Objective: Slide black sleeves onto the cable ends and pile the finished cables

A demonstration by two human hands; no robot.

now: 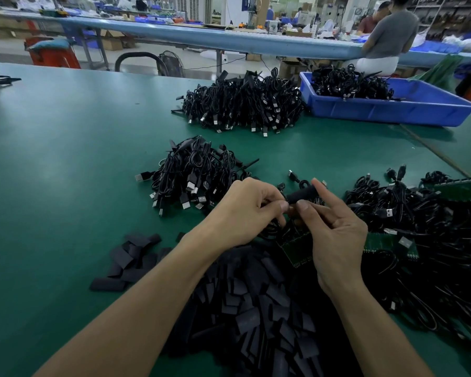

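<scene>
Both hands meet over the green table [65,159] near its front. My right hand [335,229] pinches a black sleeve [301,195] between thumb and fingers. My left hand [245,210] pinches a thin black cable [276,229] at the sleeve's near end; where cable and sleeve join is hidden by my fingertips. A heap of loose black sleeves [256,303] lies under my forearms. A pile of cables [193,175] sits just beyond my left hand. Tangled cables [419,235] with small green boards spread out to the right.
A larger cable pile [242,104] lies farther back, beside a blue bin [386,110] holding more cables. A few stray sleeves [131,257] lie left of the heap. A seated person [386,36] works at a long bench behind.
</scene>
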